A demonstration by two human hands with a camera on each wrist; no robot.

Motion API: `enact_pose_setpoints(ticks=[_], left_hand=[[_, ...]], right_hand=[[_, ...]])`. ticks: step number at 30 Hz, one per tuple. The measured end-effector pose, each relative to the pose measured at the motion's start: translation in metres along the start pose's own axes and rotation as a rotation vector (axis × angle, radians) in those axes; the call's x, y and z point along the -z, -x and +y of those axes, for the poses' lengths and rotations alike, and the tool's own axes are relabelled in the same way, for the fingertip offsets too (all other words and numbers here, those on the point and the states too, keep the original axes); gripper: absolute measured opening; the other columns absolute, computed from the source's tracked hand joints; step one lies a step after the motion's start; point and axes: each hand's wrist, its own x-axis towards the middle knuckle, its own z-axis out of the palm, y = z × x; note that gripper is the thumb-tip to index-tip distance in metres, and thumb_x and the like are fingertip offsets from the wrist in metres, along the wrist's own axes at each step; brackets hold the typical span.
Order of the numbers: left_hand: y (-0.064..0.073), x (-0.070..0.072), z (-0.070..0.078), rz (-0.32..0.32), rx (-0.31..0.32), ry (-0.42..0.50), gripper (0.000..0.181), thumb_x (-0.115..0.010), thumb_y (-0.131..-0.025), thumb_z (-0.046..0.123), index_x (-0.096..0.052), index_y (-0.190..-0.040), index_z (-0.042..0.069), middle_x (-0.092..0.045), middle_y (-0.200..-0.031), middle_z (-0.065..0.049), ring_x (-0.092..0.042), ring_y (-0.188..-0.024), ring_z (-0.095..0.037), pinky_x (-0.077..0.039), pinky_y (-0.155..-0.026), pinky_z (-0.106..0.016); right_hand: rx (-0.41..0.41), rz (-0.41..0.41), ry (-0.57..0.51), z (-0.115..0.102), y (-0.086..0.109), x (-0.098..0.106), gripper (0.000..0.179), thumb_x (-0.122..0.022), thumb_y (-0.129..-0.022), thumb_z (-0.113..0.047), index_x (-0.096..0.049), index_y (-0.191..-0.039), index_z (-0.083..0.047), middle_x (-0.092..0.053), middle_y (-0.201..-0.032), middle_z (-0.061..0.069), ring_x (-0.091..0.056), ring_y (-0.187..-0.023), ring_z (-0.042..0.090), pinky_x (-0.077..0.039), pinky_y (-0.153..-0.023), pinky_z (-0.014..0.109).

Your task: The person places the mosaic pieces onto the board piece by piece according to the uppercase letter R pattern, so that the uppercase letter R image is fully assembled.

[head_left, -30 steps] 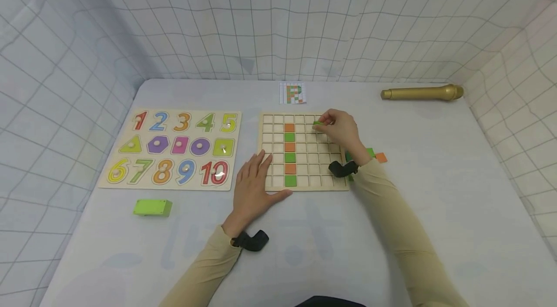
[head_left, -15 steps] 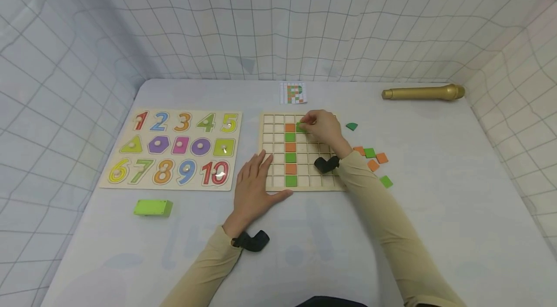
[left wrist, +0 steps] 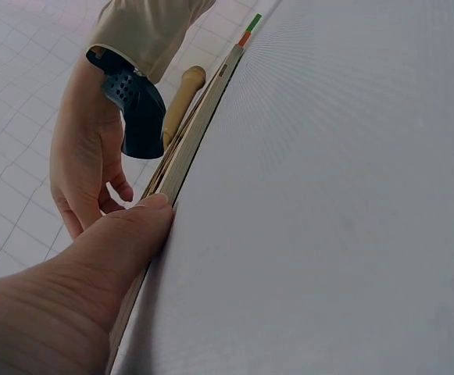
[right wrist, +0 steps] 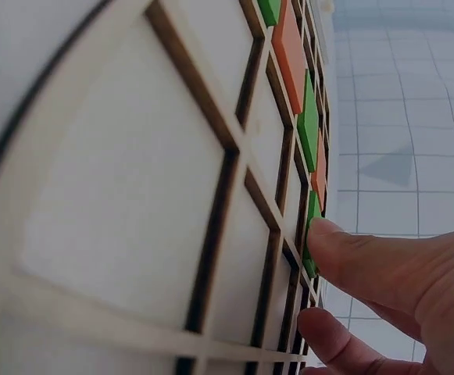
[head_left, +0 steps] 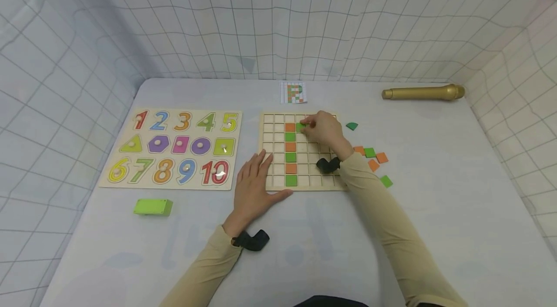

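Observation:
In the head view, a wooden grid board (head_left: 319, 188) lies mid-table, with a column of alternating orange and green square tiles (head_left: 290, 157). My left hand (head_left: 252, 193) rests on the board's left front corner, fingers spread. Its thumb (left wrist: 125, 234) lies along the board's front edge in the left wrist view. My right hand (head_left: 324, 129) is over the upper part of the grid, thumb and forefinger at a green square tile (head_left: 300, 127) right of the top orange tile. From the right wrist, the thumb (right wrist: 332, 246) touches that tile (right wrist: 313, 234); the forefinger is partly hidden.
Right of the board lie several loose tiles (head_left: 369, 153) and a dark green quarter-round piece (head_left: 352, 126). A small pattern card (head_left: 293, 93) lies behind it, a gold microphone (head_left: 422, 93) back right. To the left are a number puzzle (head_left: 174, 152) and a green block (head_left: 153, 207).
My right hand has carried the green tile leftward to the cell beside the top orange tile, uncovering the loose pieces on the right. The left hand has stayed put.

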Motion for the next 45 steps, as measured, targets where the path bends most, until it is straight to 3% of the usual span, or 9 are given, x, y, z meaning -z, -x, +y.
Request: enact_pose_setpoints(ticks=[3,10,18,26,33,40,45], left_hand=[[0.000,0.000,0.000,-0.004,0.004,0.001,0.099,-0.070,-0.072,0.063,-0.034,-0.147,0.009,-0.025,-0.153,-0.010,-0.018,-0.139,-0.028,-0.014,-0.110,-0.045],[0.000,-0.001,0.000,0.017,-0.005,-0.004,0.099,-0.072,-0.071,0.061,-0.036,-0.146,0.008,-0.026,-0.152,-0.011,-0.020,-0.138,-0.029,-0.017,-0.109,-0.047],[0.000,-0.002,-0.001,0.005,-0.012,0.000,0.099,-0.071,-0.072,0.062,-0.036,-0.146,0.008,-0.027,-0.152,-0.012,-0.020,-0.139,-0.029,-0.017,-0.109,-0.047],[0.001,-0.002,0.000,0.011,-0.017,0.004,0.098,-0.071,-0.072,0.061,-0.036,-0.146,0.007,-0.028,-0.151,-0.012,-0.020,-0.138,-0.029,-0.017,-0.109,-0.047],[0.000,-0.002,0.000,-0.002,0.000,0.005,0.099,-0.071,-0.071,0.062,-0.035,-0.147,0.008,-0.026,-0.152,-0.011,-0.019,-0.139,-0.029,-0.016,-0.110,-0.046],[0.000,-0.003,0.000,-0.006,-0.002,0.004,0.100,-0.071,-0.072,0.063,-0.034,-0.147,0.009,-0.026,-0.152,-0.010,-0.018,-0.139,-0.028,-0.015,-0.110,-0.046],[-0.001,-0.001,0.000,0.000,-0.007,0.003,0.099,-0.070,-0.072,0.062,-0.034,-0.147,0.009,-0.026,-0.152,-0.010,-0.018,-0.139,-0.028,-0.015,-0.110,-0.045]], right_hand=[[0.011,-0.001,-0.003,0.002,0.001,0.000,0.025,-0.066,-0.089,-0.025,-0.072,-0.112,-0.015,-0.067,-0.093,0.007,-0.051,-0.070,0.020,-0.038,-0.054,0.029],[0.070,-0.025,-0.034,0.006,0.002,0.000,0.029,-0.065,-0.090,-0.023,-0.070,-0.116,-0.010,-0.061,-0.097,0.011,-0.052,-0.080,0.022,-0.043,-0.067,0.034],[0.139,-0.003,-0.078,0.008,0.004,0.000,0.031,-0.065,-0.090,-0.023,-0.068,-0.116,-0.006,-0.059,-0.094,0.011,-0.050,-0.079,0.023,-0.040,-0.066,0.034],[0.246,0.108,-0.195,0.021,0.015,0.012,0.032,-0.064,-0.092,-0.019,-0.065,-0.119,-0.002,-0.059,-0.102,0.013,-0.052,-0.081,0.026,-0.042,-0.068,0.038],[0.309,0.274,-0.263,0.038,0.027,0.026,0.030,-0.065,-0.091,-0.015,-0.065,-0.116,0.001,-0.061,-0.101,0.016,-0.056,-0.083,0.028,-0.046,-0.072,0.038],[0.309,0.398,-0.298,0.056,0.041,0.037,0.026,-0.065,-0.091,-0.012,-0.066,-0.113,0.002,-0.064,-0.099,0.015,-0.057,-0.080,0.025,-0.045,-0.068,0.031],[0.275,0.427,-0.286,0.068,0.052,0.041,0.025,-0.065,-0.091,-0.013,-0.066,-0.111,0.002,-0.066,-0.098,0.014,-0.056,-0.080,0.023,-0.042,-0.067,0.030]])
